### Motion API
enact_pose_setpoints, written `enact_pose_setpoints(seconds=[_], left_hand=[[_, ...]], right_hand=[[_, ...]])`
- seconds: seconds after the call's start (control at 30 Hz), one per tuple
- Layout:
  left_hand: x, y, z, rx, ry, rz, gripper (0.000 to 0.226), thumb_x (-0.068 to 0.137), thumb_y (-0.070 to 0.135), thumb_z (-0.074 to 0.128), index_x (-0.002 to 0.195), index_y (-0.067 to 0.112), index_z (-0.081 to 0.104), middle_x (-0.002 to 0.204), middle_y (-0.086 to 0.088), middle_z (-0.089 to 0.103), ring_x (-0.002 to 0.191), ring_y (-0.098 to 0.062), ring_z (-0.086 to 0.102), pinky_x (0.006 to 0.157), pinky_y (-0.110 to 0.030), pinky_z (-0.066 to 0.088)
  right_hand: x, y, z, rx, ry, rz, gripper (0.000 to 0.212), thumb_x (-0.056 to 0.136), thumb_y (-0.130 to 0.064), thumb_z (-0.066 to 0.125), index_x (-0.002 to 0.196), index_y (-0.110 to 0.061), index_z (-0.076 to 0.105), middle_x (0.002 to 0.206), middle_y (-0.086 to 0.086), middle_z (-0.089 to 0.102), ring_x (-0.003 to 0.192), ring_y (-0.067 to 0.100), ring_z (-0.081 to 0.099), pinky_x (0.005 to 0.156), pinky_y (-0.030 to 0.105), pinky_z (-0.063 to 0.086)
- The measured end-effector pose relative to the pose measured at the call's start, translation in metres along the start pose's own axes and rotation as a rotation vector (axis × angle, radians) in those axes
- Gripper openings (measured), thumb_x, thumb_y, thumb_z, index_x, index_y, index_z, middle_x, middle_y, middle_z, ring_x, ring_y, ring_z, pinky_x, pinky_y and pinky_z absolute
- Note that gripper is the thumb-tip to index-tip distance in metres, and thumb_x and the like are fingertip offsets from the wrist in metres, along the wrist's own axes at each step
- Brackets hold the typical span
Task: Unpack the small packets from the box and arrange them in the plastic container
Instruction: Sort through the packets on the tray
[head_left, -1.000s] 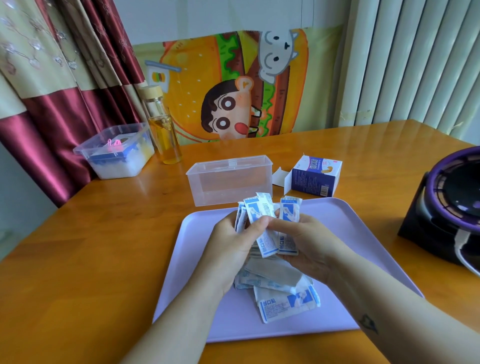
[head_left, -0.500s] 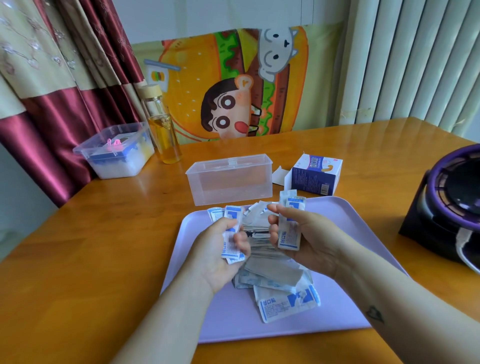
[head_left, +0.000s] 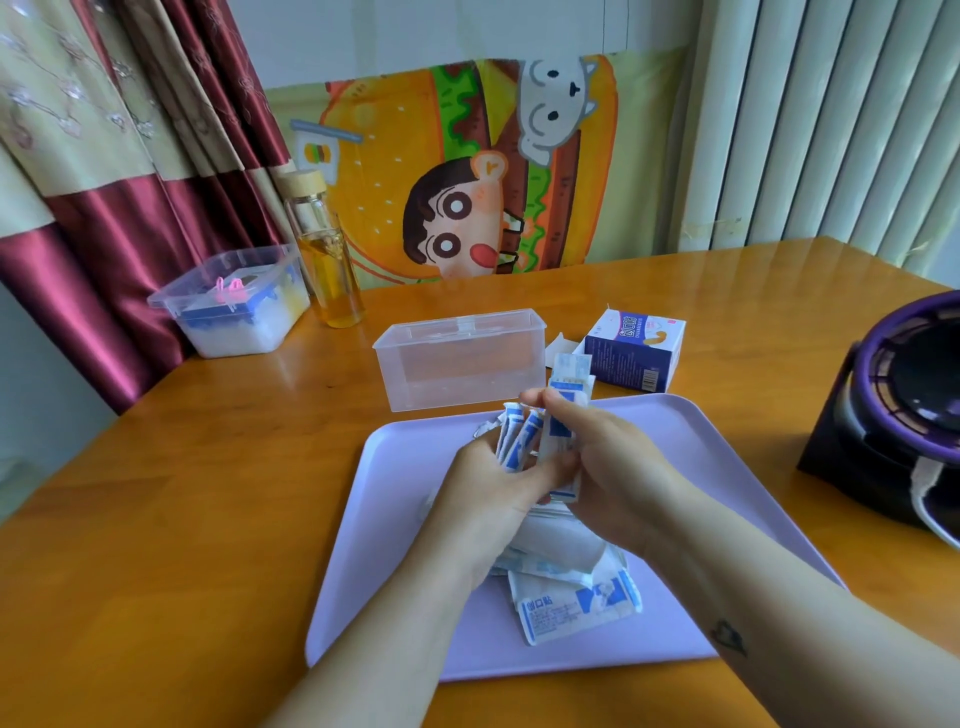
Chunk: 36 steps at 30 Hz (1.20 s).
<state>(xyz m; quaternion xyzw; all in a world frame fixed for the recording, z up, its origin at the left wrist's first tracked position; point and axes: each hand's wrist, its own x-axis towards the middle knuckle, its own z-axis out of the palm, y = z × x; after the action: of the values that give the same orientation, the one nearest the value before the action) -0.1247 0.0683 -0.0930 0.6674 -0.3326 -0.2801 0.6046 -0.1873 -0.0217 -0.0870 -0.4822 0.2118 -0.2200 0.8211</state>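
So far the unpacking looks done and the arranging has not begun. On the wooden surface (head_left: 182, 509) the lilac tray (head_left: 727, 499) carries everything in play. Behind its far edge, the clear plastic container (head_left: 460, 358) stands upright with its lid apparently on, and nothing shows through its walls, so I judge that no packets have gone in yet. To the right of the container, the small blue-and-white box (head_left: 631, 353) lies with an end flap open; its inside is not visible, but it seems emptied.

Over the middle of the tray, the left hand (head_left: 483, 499) is closed around a fanned bunch of packets (head_left: 511, 441) standing on end. The right hand (head_left: 618, 478) pinches another few packets (head_left: 566, 400) upright, touching the left hand's bunch, as if squaring them into one stack. Beneath the hands a loose heap of packets (head_left: 571, 603) lies on the tray, one face up at the near side.

What is left, then: gather the heap, open the container, and set the packets in.
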Motion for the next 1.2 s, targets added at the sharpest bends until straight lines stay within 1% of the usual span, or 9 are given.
enact_pose_setpoints(seconds=[0.27, 0.5, 0.57, 0.73, 0.87, 0.97, 1.03, 1.1, 1.2], left_hand=[[-0.001, 0.001, -0.021, -0.092, -0.097, -0.158, 0.025, 0.076, 0.020, 0.075, 0.099, 0.016, 0.068, 0.090, -0.002, 0.073, 0.067, -0.008, 0.059, 0.049, -0.016, 0.035], [0.001, 0.005, -0.034, -0.721, -0.080, -0.344, 0.034, 0.092, -0.002, 0.038, 0.119, 0.011, 0.055, 0.088, -0.005, 0.073, 0.058, -0.006, 0.044, 0.039, -0.013, 0.035], [0.002, 0.003, -0.039, -0.831, -0.059, -0.413, 0.035, 0.091, 0.000, 0.039, 0.119, 0.011, 0.056, 0.079, -0.005, 0.070, 0.063, -0.009, 0.047, 0.045, -0.018, 0.045], [0.004, 0.001, -0.035, -0.969, 0.005, -0.484, 0.021, 0.094, 0.013, 0.046, 0.108, 0.005, 0.059, 0.063, -0.004, 0.054, 0.058, -0.012, 0.052, 0.069, -0.033, 0.055], [0.006, 0.003, -0.032, -1.000, 0.023, -0.532, 0.023, 0.096, 0.023, 0.046, 0.105, 0.007, 0.059, 0.061, -0.004, 0.051, 0.039, -0.007, 0.039, 0.043, -0.015, 0.045], [0.005, 0.004, -0.030, -0.992, 0.018, -0.538, 0.021, 0.096, 0.023, 0.046, 0.107, 0.010, 0.059, 0.066, -0.006, 0.057, 0.039, -0.007, 0.038, 0.041, -0.014, 0.042], [0.004, 0.005, -0.028, -0.986, 0.007, -0.534, 0.020, 0.096, 0.020, 0.045, 0.107, 0.010, 0.059, 0.068, -0.007, 0.059, 0.043, -0.008, 0.040, 0.043, -0.016, 0.045], [0.003, 0.007, -0.025, -0.977, -0.011, -0.545, 0.021, 0.094, 0.013, 0.044, 0.108, 0.007, 0.059, 0.069, -0.007, 0.057, 0.046, -0.008, 0.041, 0.045, -0.017, 0.047], [0.003, 0.006, -0.018, -0.966, -0.048, -0.584, 0.027, 0.091, 0.008, 0.044, 0.115, 0.009, 0.056, 0.072, -0.006, 0.056, 0.051, -0.009, 0.045, 0.046, -0.018, 0.047]], right_hand=[[0.004, -0.013, -0.015, 0.078, -0.003, 0.012, 0.033, 0.098, -0.032, 0.042, 0.097, -0.016, 0.071, 0.114, 0.011, 0.066, 0.111, 0.028, 0.060, 0.099, 0.046, 0.045], [0.006, -0.033, -0.025, 0.066, 0.178, -0.104, 0.027, 0.100, -0.019, 0.042, 0.100, -0.010, 0.067, 0.099, 0.005, 0.064, 0.094, 0.019, 0.061, 0.083, 0.040, 0.052], [0.005, -0.038, -0.034, -0.101, 0.225, -0.134, 0.021, 0.097, -0.018, 0.049, 0.108, -0.010, 0.065, 0.099, 0.005, 0.064, 0.087, 0.017, 0.061, 0.069, 0.034, 0.053], [0.018, -0.036, -0.077, -1.150, 0.404, -0.193, 0.046, 0.092, -0.019, 0.053, 0.138, -0.017, 0.043, 0.120, 0.010, 0.062, 0.106, 0.025, 0.059, 0.083, 0.029, 0.043], [0.026, -0.027, -0.101, -1.318, 0.419, -0.068, 0.038, 0.095, -0.016, 0.047, 0.133, -0.014, 0.048, 0.125, 0.013, 0.058, 0.104, 0.027, 0.055, 0.074, 0.024, 0.035], [0.028, -0.021, -0.110, -1.509, 0.386, -0.009, 0.042, 0.096, -0.019, 0.047, 0.137, -0.014, 0.043, 0.138, 0.013, 0.045, 0.122, 0.029, 0.045, 0.091, 0.030, 0.037], [0.022, -0.025, -0.104, -1.545, 0.440, -0.130, 0.048, 0.095, -0.025, 0.051, 0.141, -0.017, 0.039, 0.143, 0.011, 0.038, 0.129, 0.030, 0.034, 0.101, 0.035, 0.033], [0.009, -0.034, -0.082, -1.415, 0.354, -0.373, 0.057, 0.089, -0.033, 0.060, 0.140, -0.021, 0.040, 0.142, 0.004, 0.040, 0.129, 0.024, 0.037, 0.102, 0.033, 0.033], [-0.021, -0.041, -0.033, -1.261, -0.151, -0.415, 0.096, 0.068, -0.045, 0.078, 0.146, -0.031, 0.024, 0.147, -0.013, 0.032, 0.134, 0.001, 0.030, 0.105, 0.015, 0.028]])
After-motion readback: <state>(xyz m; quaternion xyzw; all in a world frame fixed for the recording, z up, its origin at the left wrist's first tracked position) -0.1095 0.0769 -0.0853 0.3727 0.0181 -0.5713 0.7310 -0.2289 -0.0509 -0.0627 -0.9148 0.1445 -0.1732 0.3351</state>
